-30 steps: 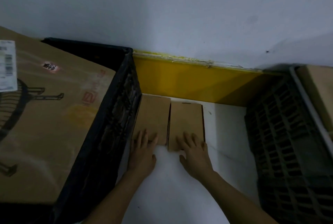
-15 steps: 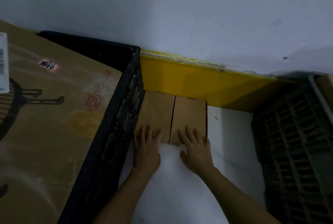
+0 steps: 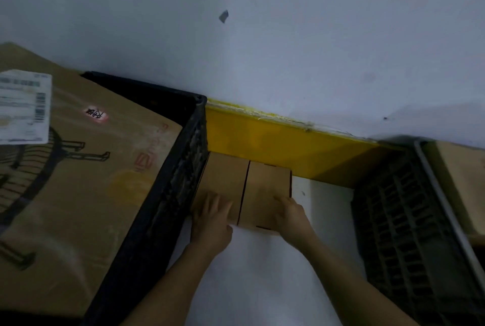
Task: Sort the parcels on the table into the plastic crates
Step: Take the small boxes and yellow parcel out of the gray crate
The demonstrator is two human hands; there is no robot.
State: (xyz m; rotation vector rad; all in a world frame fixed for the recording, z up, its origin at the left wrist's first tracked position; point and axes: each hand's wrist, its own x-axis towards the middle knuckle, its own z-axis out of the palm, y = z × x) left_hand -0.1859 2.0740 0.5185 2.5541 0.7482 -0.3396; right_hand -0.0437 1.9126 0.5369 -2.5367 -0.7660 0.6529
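Two small brown cardboard parcels lie side by side on the white table (image 3: 262,286), pushed back against a yellow band. The left parcel (image 3: 225,176) touches the black left crate (image 3: 168,194). My left hand (image 3: 211,218) rests over its near end with fingers curled onto the top. The right parcel (image 3: 267,186) has my right hand (image 3: 291,215) clasped around its near right corner. The dark right crate (image 3: 409,220) stands a gap away from the parcels.
A large printed cardboard box (image 3: 78,181) with a white shipping label (image 3: 23,108) fills the left crate. Another brown box (image 3: 462,181) sits in the right crate. The yellow band (image 3: 275,144) and a grey-white wall (image 3: 288,50) close off the back.
My right hand has slid from the top of the right parcel to its right near corner and closed on it. My left hand's fingers have curled. The view has tilted upward.
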